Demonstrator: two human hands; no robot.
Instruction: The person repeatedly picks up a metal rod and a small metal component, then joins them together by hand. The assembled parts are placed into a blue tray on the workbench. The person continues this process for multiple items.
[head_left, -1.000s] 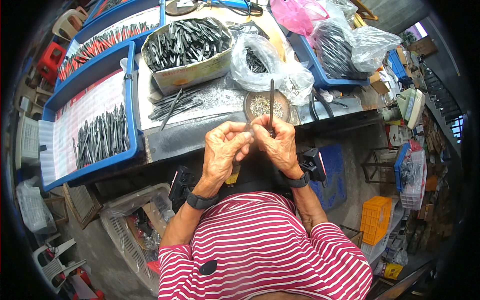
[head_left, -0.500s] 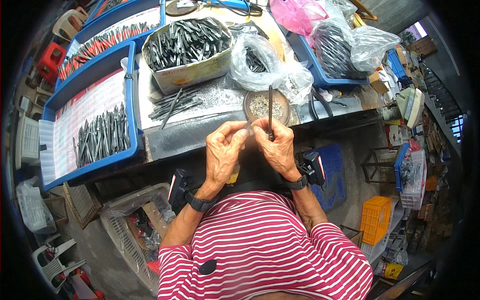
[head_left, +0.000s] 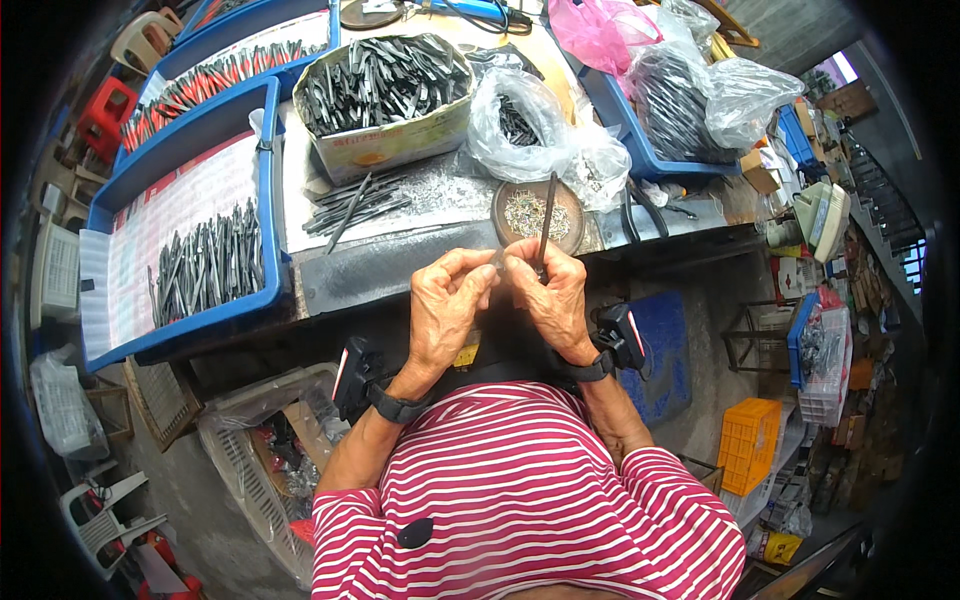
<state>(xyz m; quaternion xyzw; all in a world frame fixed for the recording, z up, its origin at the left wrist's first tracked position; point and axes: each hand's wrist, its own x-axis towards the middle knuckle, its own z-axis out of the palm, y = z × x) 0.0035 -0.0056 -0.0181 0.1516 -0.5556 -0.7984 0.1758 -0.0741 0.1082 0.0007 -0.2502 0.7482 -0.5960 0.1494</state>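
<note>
Just in front of the table's near edge, my left hand [head_left: 443, 305] and my right hand [head_left: 556, 298] meet almost fingertip to fingertip. My left thumb and forefinger are pinched together, around something too small to make out. A slim dark rod [head_left: 549, 215] stands up from my right hand, its lower end held by the curled fingers, while the right thumb and forefinger pinch close to the left ones. Right behind the hands is a round brown dish [head_left: 499, 212] with many tiny metal pieces [head_left: 530, 213] in it. Loose dark strips [head_left: 355, 205] lie on the table to the left.
A carton [head_left: 395, 148] packed with dark strips stands behind. To the left is a blue tray [head_left: 275, 225] of similar strips. Clear plastic bags [head_left: 520, 125] and black-handled pliers [head_left: 640, 212] lie right of the carton. Another blue tray [head_left: 690, 167] sits at the far right.
The view has shifted slightly. Both hands keep nearly the same pose, fingertips still close together; the rod in my right hand leans a little more to the right.
</note>
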